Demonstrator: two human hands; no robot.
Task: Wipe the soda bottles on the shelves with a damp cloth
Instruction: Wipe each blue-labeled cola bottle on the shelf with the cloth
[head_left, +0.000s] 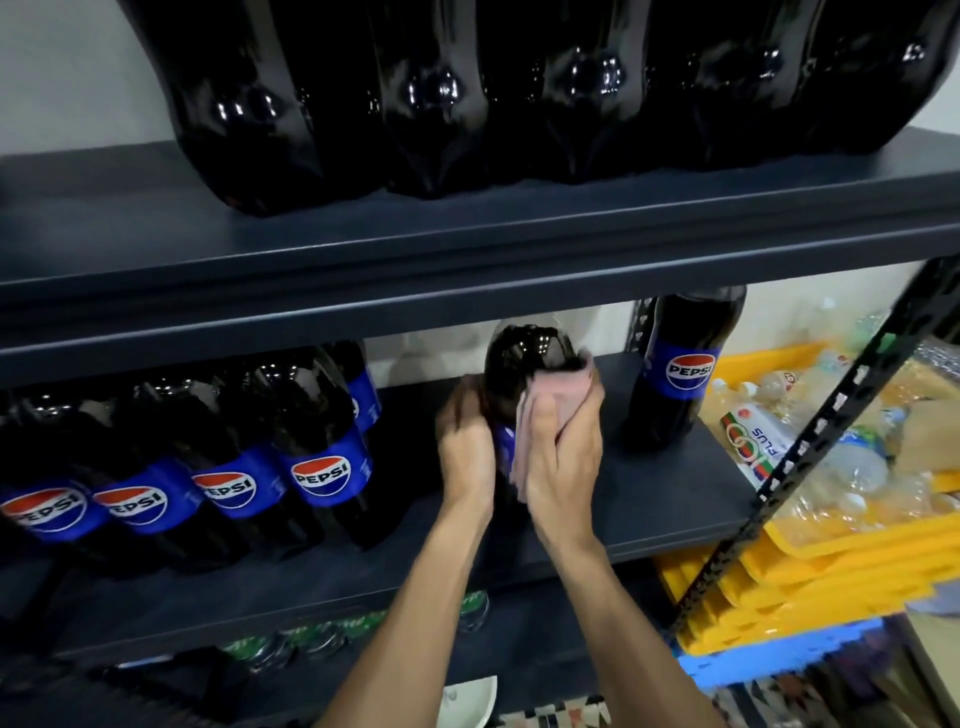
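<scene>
Left hand (462, 441): grips bottle (524, 353)
Right hand (563, 452): clutches cloth (550, 387) against it
Beside: four labelled bottles (231, 488) left, lone bottle (680, 374) right

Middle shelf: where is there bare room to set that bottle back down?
Bare middle shelf lies between the held bottle and the lone bottle at right, running to the front edge. A narrower gap separates the left hand from the bottle row, which is crowded. The top shelf is packed except its left end.

light: dim, indoor | glare: white specks on upper bottles (592, 73) | blur: left hand (465, 447) | edges: bowed
</scene>
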